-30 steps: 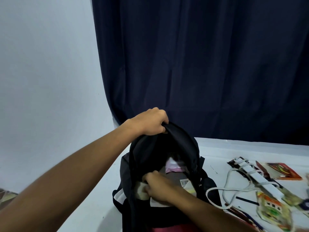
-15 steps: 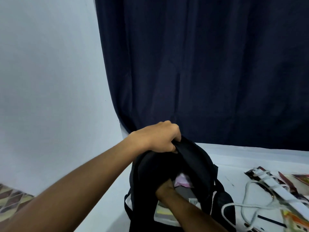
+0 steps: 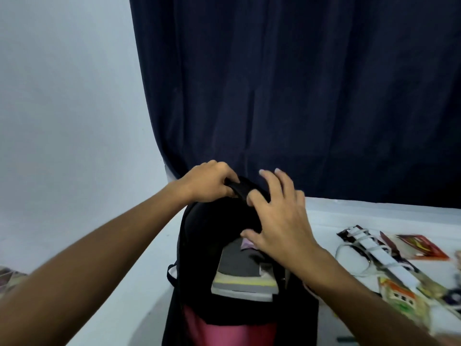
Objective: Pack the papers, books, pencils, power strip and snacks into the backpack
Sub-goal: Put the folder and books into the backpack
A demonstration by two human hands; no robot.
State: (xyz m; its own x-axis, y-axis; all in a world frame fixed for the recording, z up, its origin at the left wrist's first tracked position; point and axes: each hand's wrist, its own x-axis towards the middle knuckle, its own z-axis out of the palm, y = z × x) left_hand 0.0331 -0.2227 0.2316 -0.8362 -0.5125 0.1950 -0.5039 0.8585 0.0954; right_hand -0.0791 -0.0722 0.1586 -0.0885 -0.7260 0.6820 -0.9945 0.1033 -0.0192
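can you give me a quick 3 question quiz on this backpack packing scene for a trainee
1. True or false: the left hand grips the top edge of the black backpack.
2. Multiple choice: where is the white power strip? A) inside the backpack B) on the table to the right of the backpack C) in the right hand
3. Fill in: the right hand is spread over the backpack's top with its fingers ____ (straight or curled into a fist).

Key
1. True.
2. B; it lies with its cord on the white table, beside the snack packets.
3. Straight; it holds nothing that can be seen.
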